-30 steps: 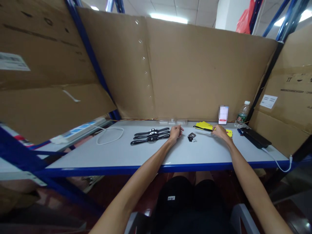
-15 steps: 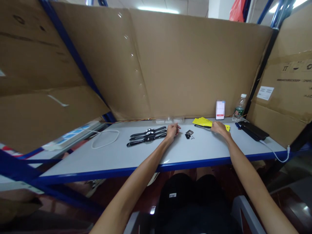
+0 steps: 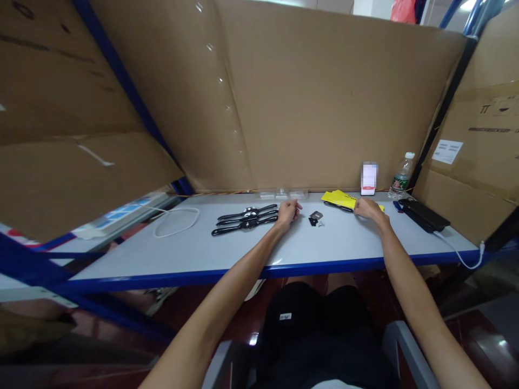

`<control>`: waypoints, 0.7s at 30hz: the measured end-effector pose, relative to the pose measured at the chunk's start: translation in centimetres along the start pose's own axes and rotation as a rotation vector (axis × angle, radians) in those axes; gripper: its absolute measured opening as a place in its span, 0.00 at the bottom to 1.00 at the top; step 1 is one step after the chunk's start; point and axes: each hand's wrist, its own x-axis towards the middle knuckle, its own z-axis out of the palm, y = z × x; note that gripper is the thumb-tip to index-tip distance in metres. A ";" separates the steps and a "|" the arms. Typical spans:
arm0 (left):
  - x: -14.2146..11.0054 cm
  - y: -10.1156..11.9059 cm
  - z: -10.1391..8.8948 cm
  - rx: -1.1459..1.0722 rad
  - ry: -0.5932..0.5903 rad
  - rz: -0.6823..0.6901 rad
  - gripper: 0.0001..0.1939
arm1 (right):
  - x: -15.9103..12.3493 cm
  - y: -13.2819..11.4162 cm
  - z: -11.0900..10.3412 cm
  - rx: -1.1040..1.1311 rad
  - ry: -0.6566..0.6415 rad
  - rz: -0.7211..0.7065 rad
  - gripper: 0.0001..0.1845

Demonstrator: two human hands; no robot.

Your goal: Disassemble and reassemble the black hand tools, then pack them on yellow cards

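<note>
My left hand (image 3: pixel 288 210) rests on the table with loosely bent fingers apart, holding nothing that I can see. Beside it, three black two-handled spokeshaves (image 3: pixel 247 221) lie in a row, their right handle ends close to my wrist. To the right of this hand are a small grey metal plate (image 3: pixel 316 215), a black cap piece (image 3: pixel 313 221) and small silver screws (image 3: pixel 321 223). My right hand (image 3: pixel 365 207) is closed over the end of a black handle (image 3: pixel 339 206), which lies along the front of the yellow packets (image 3: pixel 340 199). Its fingertips are hidden.
Clear plastic pieces (image 3: pixel 283 193) lie along the back cardboard wall (image 3: pixel 308 108). A phone (image 3: pixel 368 179) and a water bottle (image 3: pixel 400 177) stand at the back right. A black case (image 3: pixel 425 215) with a white cable is at the right. Another white cable (image 3: pixel 176 222) loops at the left.
The camera view has tilted down slightly. My right hand stays at the black handle and yellow packets with little visible shift; the left hand stays in place.
</note>
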 end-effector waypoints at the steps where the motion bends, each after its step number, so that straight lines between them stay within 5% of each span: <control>1: 0.0 0.0 0.0 0.000 0.002 -0.001 0.22 | 0.1 0.2 0.0 0.018 0.020 0.003 0.17; 8: 0.1 0.0 0.3 0.033 0.005 -0.009 0.22 | 2.7 -1.1 0.1 0.031 0.212 0.003 0.22; 14: 0.2 -0.4 0.2 0.060 -0.024 0.019 0.24 | 6.8 -5.3 -0.2 0.020 -0.063 -0.012 0.50; 21: 0.2 -0.6 0.3 0.116 -0.034 0.047 0.24 | 9.9 -9.1 0.5 0.004 -0.279 0.058 0.49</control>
